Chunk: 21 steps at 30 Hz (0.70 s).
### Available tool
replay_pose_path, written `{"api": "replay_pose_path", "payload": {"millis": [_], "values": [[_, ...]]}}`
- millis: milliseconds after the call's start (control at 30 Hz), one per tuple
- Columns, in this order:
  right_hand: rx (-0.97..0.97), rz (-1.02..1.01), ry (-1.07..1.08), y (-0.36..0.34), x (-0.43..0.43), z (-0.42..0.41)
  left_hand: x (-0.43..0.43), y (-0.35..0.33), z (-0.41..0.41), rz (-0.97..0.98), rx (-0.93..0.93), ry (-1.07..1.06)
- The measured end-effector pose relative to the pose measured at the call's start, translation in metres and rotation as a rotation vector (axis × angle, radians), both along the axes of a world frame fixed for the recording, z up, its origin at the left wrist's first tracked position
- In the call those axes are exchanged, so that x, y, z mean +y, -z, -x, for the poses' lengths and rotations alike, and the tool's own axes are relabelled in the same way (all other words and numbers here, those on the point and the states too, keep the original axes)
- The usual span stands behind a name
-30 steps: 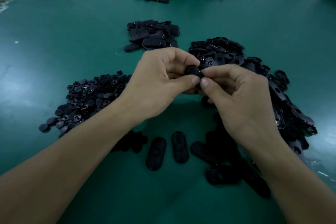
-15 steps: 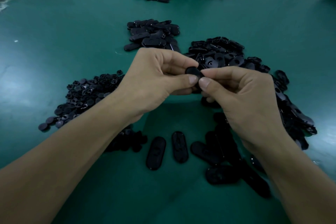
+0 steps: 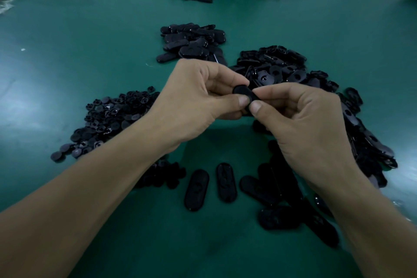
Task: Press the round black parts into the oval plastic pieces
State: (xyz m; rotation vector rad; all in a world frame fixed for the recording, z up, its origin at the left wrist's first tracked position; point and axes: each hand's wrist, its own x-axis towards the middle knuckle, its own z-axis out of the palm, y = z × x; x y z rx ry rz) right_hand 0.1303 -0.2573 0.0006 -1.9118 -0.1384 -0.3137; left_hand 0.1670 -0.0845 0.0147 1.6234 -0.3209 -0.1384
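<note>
My left hand (image 3: 191, 101) and right hand (image 3: 300, 119) both pinch one black plastic piece (image 3: 244, 95) between curled fingers and thumbs. It is held above the green table (image 3: 90, 36), between the round-part pile (image 3: 108, 117) and the oval-piece pile (image 3: 282, 70)

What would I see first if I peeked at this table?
In the middle, the left hand and the right hand pinch one small black plastic piece between thumbs and fingers, above the green table. A heap of small round black parts lies to the left. A heap of flat oval black plastic pieces lies to the right.
</note>
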Motion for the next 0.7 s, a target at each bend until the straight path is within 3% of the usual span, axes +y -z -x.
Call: {"api": "replay_pose_path", "payload": {"millis": [533, 700], "values": [[-0.061, 0.123, 0.071, -0.001, 0.004, 0.000, -0.005, 0.003, -0.004, -0.209, -0.169, -0.083], [-0.156, 0.267, 0.141, 0.003, 0.010, 0.005, 0.008, -0.001, -0.027, -0.195, -0.154, -0.259]]}}
